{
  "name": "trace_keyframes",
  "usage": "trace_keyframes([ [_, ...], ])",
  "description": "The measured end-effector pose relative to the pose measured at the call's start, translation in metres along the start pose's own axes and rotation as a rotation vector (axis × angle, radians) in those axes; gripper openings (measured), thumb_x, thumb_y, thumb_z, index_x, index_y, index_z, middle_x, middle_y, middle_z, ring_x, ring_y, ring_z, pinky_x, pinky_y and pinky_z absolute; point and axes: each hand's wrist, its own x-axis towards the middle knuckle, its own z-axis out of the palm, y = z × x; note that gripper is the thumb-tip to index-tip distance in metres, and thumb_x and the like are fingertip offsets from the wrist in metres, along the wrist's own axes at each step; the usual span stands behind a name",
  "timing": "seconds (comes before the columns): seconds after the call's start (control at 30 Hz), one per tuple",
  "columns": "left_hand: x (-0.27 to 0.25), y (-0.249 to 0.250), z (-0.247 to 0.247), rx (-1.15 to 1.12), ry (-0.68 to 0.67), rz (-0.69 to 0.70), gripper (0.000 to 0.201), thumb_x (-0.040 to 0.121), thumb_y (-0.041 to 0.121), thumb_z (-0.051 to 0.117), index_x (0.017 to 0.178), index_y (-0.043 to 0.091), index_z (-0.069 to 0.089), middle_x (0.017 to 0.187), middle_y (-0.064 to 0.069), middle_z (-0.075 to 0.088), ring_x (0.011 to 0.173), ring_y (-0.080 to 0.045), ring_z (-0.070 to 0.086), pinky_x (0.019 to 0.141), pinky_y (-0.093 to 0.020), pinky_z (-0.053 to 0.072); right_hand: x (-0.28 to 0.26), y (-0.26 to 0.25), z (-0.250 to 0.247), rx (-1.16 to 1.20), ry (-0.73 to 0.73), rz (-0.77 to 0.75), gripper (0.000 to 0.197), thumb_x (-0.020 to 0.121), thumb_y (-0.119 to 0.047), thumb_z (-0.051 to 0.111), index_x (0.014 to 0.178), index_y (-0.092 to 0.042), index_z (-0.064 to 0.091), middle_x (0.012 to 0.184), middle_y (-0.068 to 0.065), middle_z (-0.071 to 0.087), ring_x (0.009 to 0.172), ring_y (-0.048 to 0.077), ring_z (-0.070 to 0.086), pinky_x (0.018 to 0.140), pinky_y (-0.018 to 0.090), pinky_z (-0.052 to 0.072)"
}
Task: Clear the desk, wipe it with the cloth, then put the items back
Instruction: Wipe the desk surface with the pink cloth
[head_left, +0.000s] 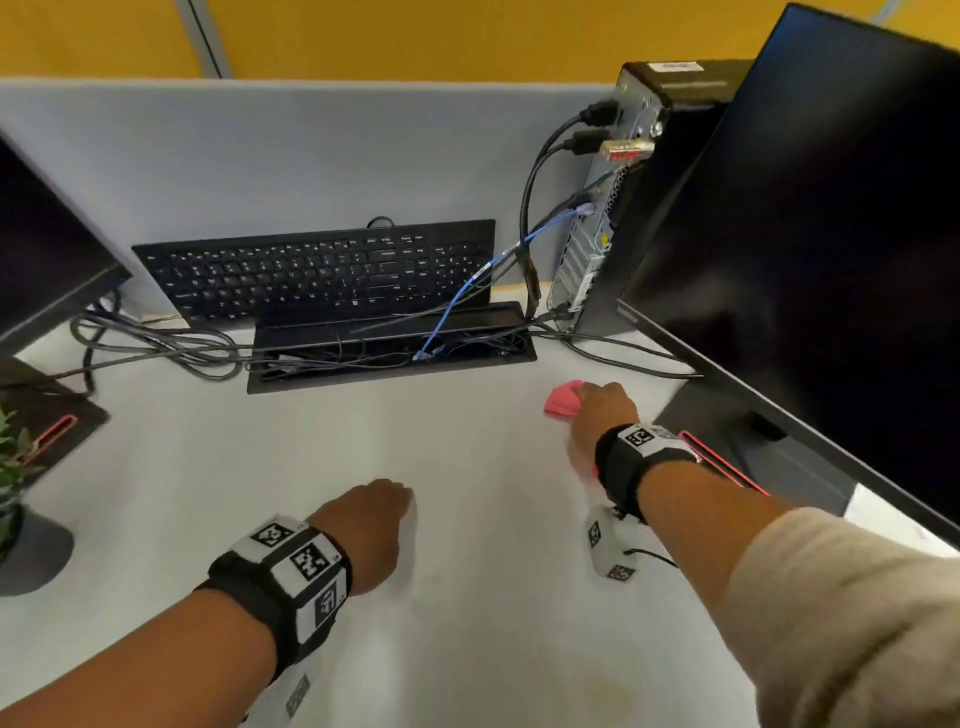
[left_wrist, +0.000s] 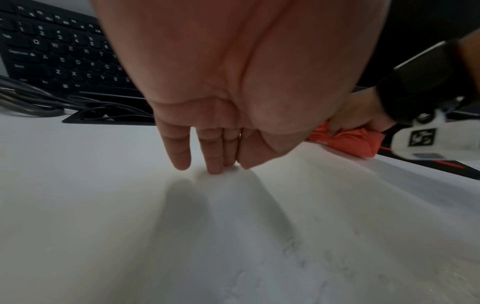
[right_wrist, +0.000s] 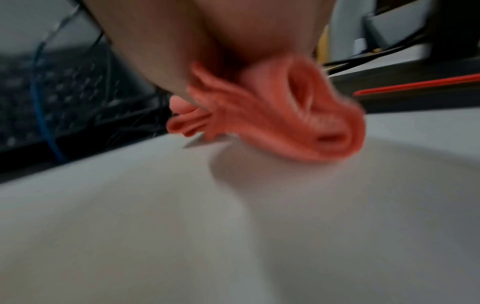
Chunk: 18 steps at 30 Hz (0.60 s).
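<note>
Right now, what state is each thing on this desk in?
Crumpled pink cloth: gripped by the right hand, pressed on the white desk.
Left hand: straight fingers touching the desk, holding nothing.
Black keyboard: propped against the grey partition.
Black cable tray: lid open.
Right black monitor: screen dark.

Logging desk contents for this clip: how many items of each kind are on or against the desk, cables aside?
Monitors: 2
Keyboard: 1
Desktop computer: 1
Pink cloth: 1, under the right hand
Potted plant: 1
Cable tray: 1
Total: 7
</note>
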Motion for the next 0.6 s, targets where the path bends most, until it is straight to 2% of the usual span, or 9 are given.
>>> trace_keyframes([
  [0.07,0.001,-0.005,0.000,-0.029,0.022,-0.008,0.062,0.096,0.005,0.033,0.153,0.019,0.016,0.160,0.001,0.018,0.147,-0.016,0.020,0.120,-0.030,0.018,-0.012,-0.031,0.016,-0.052,-0.045,-0.139,0.053,0.082,-0.002,0.047,0.127,-0.028,0.053,0.113,0.010,0.046,0.110,0.030,0.050,0.099,0.039,0.046],
  [0.13,0.001,-0.009,0.001,-0.058,0.017,-0.017,0.064,0.096,0.004,0.033,0.154,0.020,0.011,0.161,0.000,0.016,0.148,-0.017,0.018,0.120,-0.030,0.016,-0.044,-0.053,0.041,-0.012,-0.144,-0.342,0.042,0.085,-0.003,0.051,0.122,-0.022,0.057,0.110,0.012,0.052,0.102,0.027,0.054,0.091,0.039,0.047],
  [0.2,0.001,-0.010,0.000,-0.077,0.032,-0.016,0.067,0.095,0.005,0.032,0.155,0.021,0.006,0.161,-0.002,0.018,0.147,-0.020,0.022,0.121,-0.032,0.019,-0.093,-0.057,0.062,-0.109,-0.242,-0.542,0.011,0.091,-0.022,0.055,0.093,-0.021,0.066,0.095,0.008,0.065,0.084,0.020,0.062,0.081,0.040,0.049],
  [0.23,0.001,-0.009,0.000,-0.086,0.038,-0.011,0.069,0.094,0.005,0.033,0.155,0.021,0.004,0.160,-0.003,0.021,0.146,-0.021,0.025,0.120,-0.033,0.023,-0.112,-0.051,0.080,-0.063,-0.243,-0.628,0.019,0.091,-0.032,0.054,0.081,-0.021,0.066,0.089,0.005,0.068,0.079,0.020,0.064,0.082,0.044,0.050],
  [0.27,0.001,-0.009,-0.001,-0.091,0.035,-0.009,0.071,0.093,0.005,0.033,0.154,0.021,0.001,0.160,-0.004,0.023,0.145,-0.022,0.028,0.118,-0.034,0.026,-0.133,-0.044,0.091,-0.070,-0.240,-0.758,0.025,0.090,-0.037,0.052,0.078,-0.021,0.067,0.087,0.000,0.068,0.081,0.020,0.064,0.086,0.047,0.050],
  [0.33,-0.001,-0.009,-0.002,-0.094,0.008,-0.008,0.074,0.093,0.004,0.034,0.154,0.022,-0.005,0.159,-0.004,0.024,0.143,-0.022,0.031,0.117,-0.034,0.029,-0.173,-0.035,0.097,-0.051,-0.383,-0.928,0.015,0.089,-0.030,0.053,0.094,-0.035,0.067,0.100,-0.006,0.061,0.095,0.019,0.059,0.093,0.044,0.048],
  [0.43,-0.006,-0.011,-0.002,-0.117,-0.034,-0.018,0.078,0.093,0.002,0.034,0.154,0.024,-0.009,0.160,-0.001,0.020,0.145,-0.022,0.027,0.118,-0.034,0.026,-0.181,-0.024,0.075,0.113,-0.539,-0.818,0.026,0.088,-0.025,0.054,0.108,-0.020,0.069,0.106,0.006,0.064,0.099,0.018,0.057,0.096,0.034,0.047],
  [0.53,-0.009,-0.019,-0.001,-0.138,-0.036,-0.025,0.078,0.092,0.001,0.033,0.154,0.026,-0.008,0.159,-0.001,0.023,0.144,-0.022,0.028,0.118,-0.034,0.027,-0.137,-0.016,0.038,0.373,-0.374,-0.514,0.026,0.081,-0.009,0.054,0.096,-0.015,0.074,0.101,0.002,0.071,0.089,0.006,0.064,0.090,0.021,0.048],
  [0.6,-0.008,-0.024,0.001,-0.165,-0.035,-0.029,0.080,0.091,0.000,0.033,0.154,0.026,-0.009,0.160,0.001,0.023,0.144,-0.021,0.028,0.118,-0.035,0.026,-0.089,-0.009,0.014,0.454,-0.179,-0.311,0.024,0.090,-0.007,0.055,0.091,-0.022,0.073,0.096,0.002,0.073,0.061,0.003,0.063,0.060,0.018,0.055],
])
